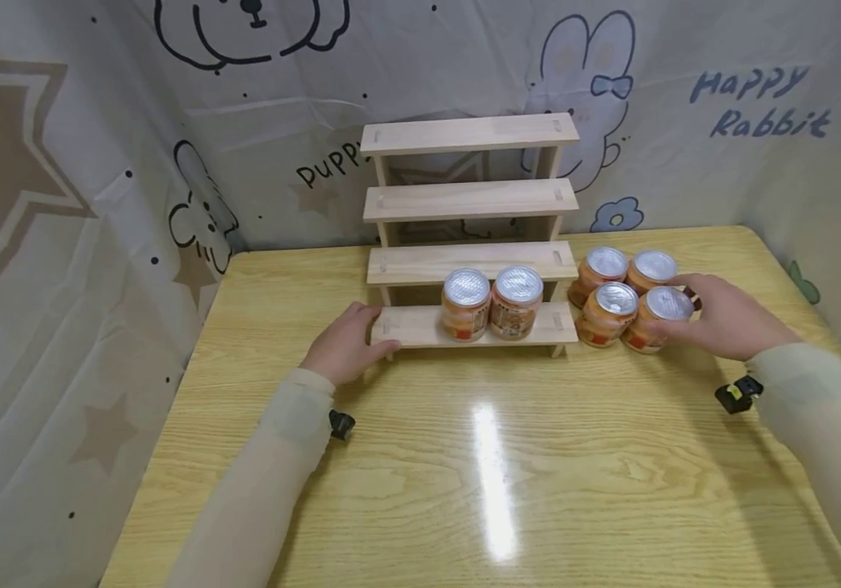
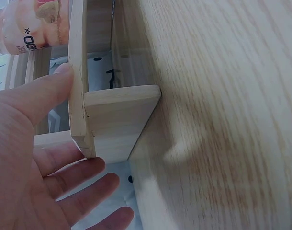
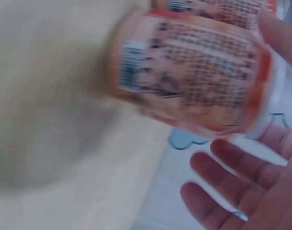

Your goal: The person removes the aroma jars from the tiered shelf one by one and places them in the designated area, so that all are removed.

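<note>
Right hand (image 1: 729, 314): its grip is closed round a jar (image 1: 669, 304) near the lid, thumb on the near side, fingers on the far side. This jar lies to the right of the rack (image 1: 468, 200); whether its base is clear of the surface (image 1: 391, 465) cannot be told. Three jars (image 1: 607, 314) stand close beside it, just right of the rack. Left hand (image 1: 343, 343): thumb and index finger pinch the left end of the rack's bottom step, the other fingers extended. Two jars (image 1: 466, 309) stand upright, side by side, on that step, right of its middle. Probable hazards: a sideways pull could knock the neighbouring jars, so close do they stand; a hold so near the lid could let the jar swing or slip; uneven pressure from the left hand could shift the rack and jostle its two jars.
</note>
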Available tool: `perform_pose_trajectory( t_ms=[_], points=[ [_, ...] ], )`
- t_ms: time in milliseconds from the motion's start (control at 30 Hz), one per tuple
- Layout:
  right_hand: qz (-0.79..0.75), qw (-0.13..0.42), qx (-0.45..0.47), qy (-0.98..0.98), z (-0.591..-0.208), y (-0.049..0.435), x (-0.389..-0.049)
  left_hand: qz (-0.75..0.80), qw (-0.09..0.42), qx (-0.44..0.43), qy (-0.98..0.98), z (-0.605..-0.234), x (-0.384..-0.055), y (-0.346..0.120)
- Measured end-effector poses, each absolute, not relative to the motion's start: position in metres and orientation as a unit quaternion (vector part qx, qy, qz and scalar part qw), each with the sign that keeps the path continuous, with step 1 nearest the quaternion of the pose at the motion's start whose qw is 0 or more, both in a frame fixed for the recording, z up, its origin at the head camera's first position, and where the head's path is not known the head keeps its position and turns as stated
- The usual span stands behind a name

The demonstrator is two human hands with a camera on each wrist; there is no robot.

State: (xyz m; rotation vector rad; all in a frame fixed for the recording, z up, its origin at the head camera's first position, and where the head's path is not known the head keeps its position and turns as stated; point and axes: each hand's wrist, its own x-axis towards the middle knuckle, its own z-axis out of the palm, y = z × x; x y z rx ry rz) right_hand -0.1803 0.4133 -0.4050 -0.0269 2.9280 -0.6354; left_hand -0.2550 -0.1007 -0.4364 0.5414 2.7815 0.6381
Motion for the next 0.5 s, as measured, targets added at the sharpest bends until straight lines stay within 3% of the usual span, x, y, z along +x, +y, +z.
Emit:
perform_pose_trajectory(
  t_ms=[267,500],
  points=[
    [-0.219,0.027,-0.035,0.975,-0.374,0.368,-0.190,0.217,0.111,0.183,0.952,-0.436,-0.256,-0.102],
    [-0.234,0.035,-0.111,0.965,-0.362,0.308,-0.203,0.221,0.111,0.181,0.952,-0.439,-0.256,-0.101]
  ],
)
